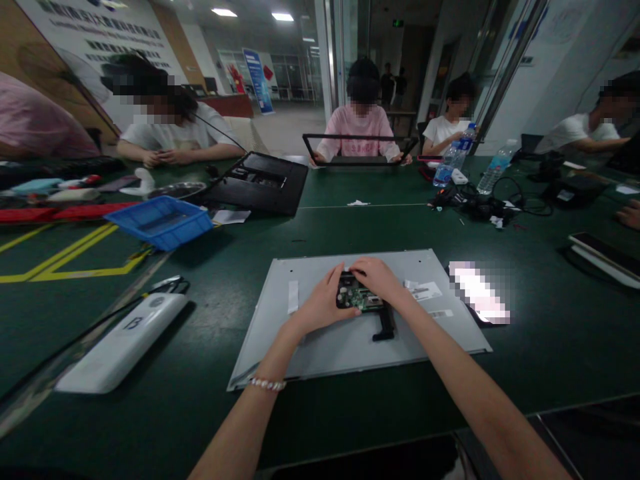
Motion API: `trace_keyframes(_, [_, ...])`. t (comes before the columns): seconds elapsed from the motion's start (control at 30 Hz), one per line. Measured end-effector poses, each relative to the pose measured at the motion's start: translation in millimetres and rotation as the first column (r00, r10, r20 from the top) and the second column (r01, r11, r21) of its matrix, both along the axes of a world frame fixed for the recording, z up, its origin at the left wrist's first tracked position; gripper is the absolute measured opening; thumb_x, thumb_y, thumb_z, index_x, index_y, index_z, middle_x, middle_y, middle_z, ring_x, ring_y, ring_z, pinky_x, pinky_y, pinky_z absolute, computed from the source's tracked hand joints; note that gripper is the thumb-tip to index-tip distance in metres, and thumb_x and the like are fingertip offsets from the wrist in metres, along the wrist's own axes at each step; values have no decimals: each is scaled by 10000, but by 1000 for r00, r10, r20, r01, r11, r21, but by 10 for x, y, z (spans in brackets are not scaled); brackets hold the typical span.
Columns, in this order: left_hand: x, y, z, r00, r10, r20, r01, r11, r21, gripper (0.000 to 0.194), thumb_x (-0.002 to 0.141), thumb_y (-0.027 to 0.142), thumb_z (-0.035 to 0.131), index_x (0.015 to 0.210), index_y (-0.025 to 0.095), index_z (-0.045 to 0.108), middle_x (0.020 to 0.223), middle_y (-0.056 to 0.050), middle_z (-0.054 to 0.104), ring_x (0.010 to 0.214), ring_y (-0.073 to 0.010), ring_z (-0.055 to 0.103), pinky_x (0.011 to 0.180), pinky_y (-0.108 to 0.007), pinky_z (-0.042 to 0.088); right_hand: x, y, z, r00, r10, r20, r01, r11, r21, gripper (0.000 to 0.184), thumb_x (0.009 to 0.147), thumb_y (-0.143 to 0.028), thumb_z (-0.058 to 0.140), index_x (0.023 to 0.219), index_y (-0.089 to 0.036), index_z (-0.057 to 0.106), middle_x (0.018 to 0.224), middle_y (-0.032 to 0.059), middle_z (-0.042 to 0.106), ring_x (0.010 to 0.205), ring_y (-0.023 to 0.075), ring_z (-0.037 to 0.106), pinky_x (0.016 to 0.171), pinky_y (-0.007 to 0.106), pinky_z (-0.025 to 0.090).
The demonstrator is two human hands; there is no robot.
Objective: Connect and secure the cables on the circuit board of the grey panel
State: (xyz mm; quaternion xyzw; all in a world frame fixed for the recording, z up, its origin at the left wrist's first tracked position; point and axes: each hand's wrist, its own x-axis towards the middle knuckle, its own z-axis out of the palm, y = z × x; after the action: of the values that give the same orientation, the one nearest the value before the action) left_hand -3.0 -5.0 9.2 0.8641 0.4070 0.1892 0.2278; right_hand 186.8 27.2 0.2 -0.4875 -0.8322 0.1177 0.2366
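Observation:
A green circuit board (363, 298) in a black frame rests on or just over a grey metal display panel (320, 353) in front of me. My left hand (323, 300) is closed around the board's left side, with the thumb along its near edge. From the far right side my right hand (377, 277) grips the same board, its fingertips at the top edge near the left fingertips. A black bracket arm (385, 325) sticks out from the board toward me. White labels (424, 291) show on the panel to the right of my hands.
Left of the panel lies a white power bank (125, 343) with a cable. A blue basket (163, 223) and a black monitor shell (260, 183) are farther back. A lit phone (477, 292) lies at right, with bottles (497, 167) and cables behind. Across the table, a person holds a black frame (360, 138).

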Motion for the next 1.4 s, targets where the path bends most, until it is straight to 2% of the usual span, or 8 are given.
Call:
trace_keyframes(0.3, [1, -9, 5, 1000, 2, 10, -2, 1000, -5, 1084, 683, 472, 684, 1453, 168, -17, 1490, -185, 183, 1361, -348, 212, 1098, -508, 249, -9, -21, 11, 1000, -10, 4, 9, 999, 33, 242, 918, -226, 442, 996, -136, 654, 1006, 89, 629, 964, 160, 546, 876, 265, 393])
trace_keyframes(0.5, [-1, -31, 31, 1000, -3, 8, 3, 1000, 3, 1095, 686, 467, 684, 1454, 178, -41, 1506, -176, 135, 1374, -346, 172, 1108, -513, 224, 67, -66, 122, 999, -6, 46, 4, 1000, 31, 253, 915, -255, 453, 1031, -144, 647, 1031, 102, 620, 999, 181, 539, 903, 303, 387])
trace_keyframes(0.63, [-4, -56, 59, 1000, -5, 7, 5, 1000, -9, 1095, 688, 479, 679, 1455, 201, -53, 1519, -162, 89, 1383, -361, 117, 1096, -540, 229, 390, -166, 206, 995, -72, 68, 72, 997, 10, 251, 890, -232, 475, 1054, -158, 650, 1062, 109, 625, 1020, 204, 542, 920, 332, 381])
trace_keyframes(0.8, [61, -157, 156, 998, 13, -54, -13, 1000, -2, 985, 726, 415, 648, 1457, 231, 15, 1533, -125, 31, 1380, -360, 136, 1092, -526, 245, 971, -366, 154, 984, -170, 62, 177, 973, -146, 259, 817, -228, 548, 1038, -166, 668, 1053, 96, 646, 1001, 221, 573, 901, 333, 403])
trace_keyframes(0.93, [195, -272, 224, 989, -79, -123, 92, 990, 105, 777, 780, 295, 576, 1437, 273, 162, 1531, -53, 124, 1394, -294, 122, 1126, -484, 183, 1206, -482, 41, 968, -249, -29, 233, 936, -263, 333, 767, -223, 598, 1095, -183, 638, 1067, 93, 630, 862, 177, 609, 802, 303, 456])
trace_keyframes(1.03, [296, -342, 243, 974, -128, -187, 159, 973, 165, 640, 806, 234, 522, 1394, 290, 276, 1497, -31, 248, 1392, -272, 147, 1132, -516, 97, 1237, -508, -32, 957, -285, -50, 258, 920, -297, 356, 721, -189, 630, 1077, -194, 646, 1026, 77, 635, 829, 162, 604, 773, 291, 463])
trace_keyframes(1.23, [371, -369, 221, 962, -172, -213, 209, 963, 167, 508, 851, 187, 452, 1344, 276, 366, 1447, -27, 357, 1372, -240, 226, 1131, -509, 92, 1233, -509, -71, 935, -344, -89, 285, 876, -389, 238, 736, -186, 605, 963, -184, 676, 824, 40, 657, 750, 153, 612, 678, 267, 469])
trace_keyframes(1.4, [354, -328, 163, 957, -159, -242, 203, 965, 168, 488, 869, 231, 455, 1349, 265, 370, 1444, -37, 358, 1360, -239, 251, 1114, -487, 183, 1221, -535, -47, 929, -363, -67, 336, 906, -257, 140, 726, -209, 616, 844, -190, 687, 929, 67, 641, 832, 175, 608, 762, 305, 461])
